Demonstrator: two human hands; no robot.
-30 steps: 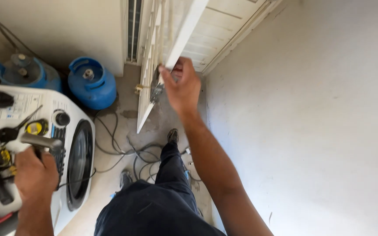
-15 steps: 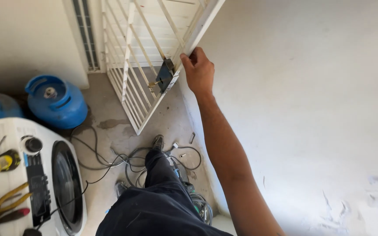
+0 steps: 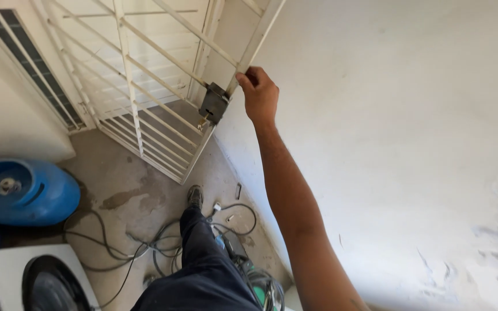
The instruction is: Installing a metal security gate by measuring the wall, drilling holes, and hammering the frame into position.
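Note:
My right hand grips the outer edge bar of a white metal grille gate, just above its dark lock box. A small brass key or cylinder sticks out under the lock. The gate stands swung away from the white wall on the right, with a louvred door behind it. My left hand is out of view. My leg in dark trousers and a black shoe stand on the concrete floor below the gate.
A blue gas cylinder lies at the left. Tangled dark cables run over the stained floor. A white washing machine with a round dark door sits at bottom left. A tool with green parts lies by the wall.
The view has swung right and up; the washing machine top with its tools and my left hand have left the frame. The gate has swung further open with my right hand on its edge.

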